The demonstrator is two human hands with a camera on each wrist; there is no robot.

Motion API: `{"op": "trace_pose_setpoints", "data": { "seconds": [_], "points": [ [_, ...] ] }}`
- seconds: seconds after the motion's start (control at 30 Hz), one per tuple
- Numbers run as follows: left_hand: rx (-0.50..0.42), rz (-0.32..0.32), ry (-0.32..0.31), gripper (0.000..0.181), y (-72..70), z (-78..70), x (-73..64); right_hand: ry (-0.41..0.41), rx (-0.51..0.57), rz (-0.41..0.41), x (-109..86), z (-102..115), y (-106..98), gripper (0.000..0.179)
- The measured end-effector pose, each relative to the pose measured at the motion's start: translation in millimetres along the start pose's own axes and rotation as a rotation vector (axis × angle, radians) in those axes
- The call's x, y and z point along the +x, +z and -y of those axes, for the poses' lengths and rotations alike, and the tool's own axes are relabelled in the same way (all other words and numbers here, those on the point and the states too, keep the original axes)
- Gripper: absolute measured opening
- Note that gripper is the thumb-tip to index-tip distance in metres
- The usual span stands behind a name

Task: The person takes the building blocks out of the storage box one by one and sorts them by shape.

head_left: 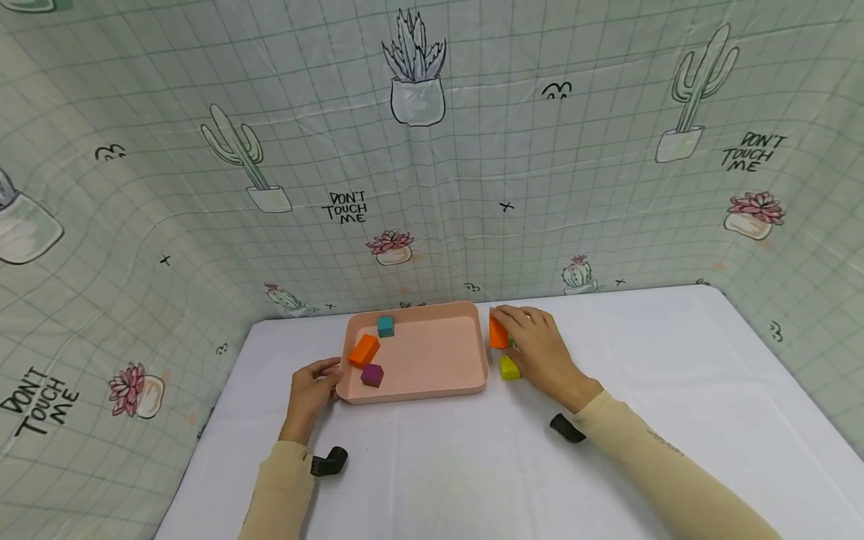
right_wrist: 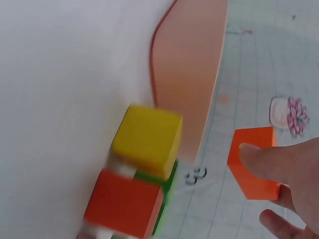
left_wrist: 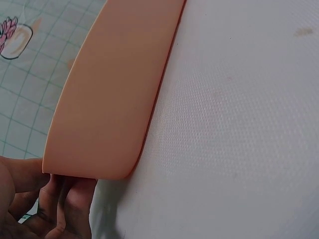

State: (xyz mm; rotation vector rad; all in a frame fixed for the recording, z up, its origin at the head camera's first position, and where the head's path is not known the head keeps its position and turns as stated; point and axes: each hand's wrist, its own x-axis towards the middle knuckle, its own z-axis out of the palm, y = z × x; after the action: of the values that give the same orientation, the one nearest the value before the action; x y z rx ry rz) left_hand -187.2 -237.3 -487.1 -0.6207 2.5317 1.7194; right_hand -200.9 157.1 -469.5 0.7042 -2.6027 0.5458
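My right hand (head_left: 542, 346) pinches an orange block (right_wrist: 254, 162) between thumb and fingers, just off the right end of a shallow pink tray (head_left: 432, 352). In the right wrist view a yellow block (right_wrist: 147, 139), a red block (right_wrist: 124, 203) and a green piece (right_wrist: 171, 181) sit close together below that hand, the green partly hidden. At the tray's left end my left hand (head_left: 313, 394) grips the side, thumb at the rim and fingers bent beneath it. Inside the tray, toward its left, lie a teal cube (head_left: 385, 326), another orange block (head_left: 365, 350) and a purple block (head_left: 372, 376).
A white cloth (head_left: 432, 465) covers the table. Behind and at the sides hangs a green checked curtain (head_left: 459, 165) printed with cacti, close to the tray's far edge. Black wrist devices (head_left: 329, 461) are strapped at both sleeves.
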Motion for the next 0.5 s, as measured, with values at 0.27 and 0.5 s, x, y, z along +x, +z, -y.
{"op": "trace_pose_setpoints", "data": {
  "seconds": [0.27, 0.5],
  "points": [
    [-0.011, 0.007, 0.015, 0.034, -1.6, 1.9, 0.6, 0.046, -0.008, -0.002, -14.6, -26.3, -13.5, 0.075],
    [-0.050, 0.023, 0.015, 0.034, -1.9, 2.7, 0.2, 0.065, -0.020, -0.033, -28.7, -56.6, -21.5, 0.074]
  ]
}}
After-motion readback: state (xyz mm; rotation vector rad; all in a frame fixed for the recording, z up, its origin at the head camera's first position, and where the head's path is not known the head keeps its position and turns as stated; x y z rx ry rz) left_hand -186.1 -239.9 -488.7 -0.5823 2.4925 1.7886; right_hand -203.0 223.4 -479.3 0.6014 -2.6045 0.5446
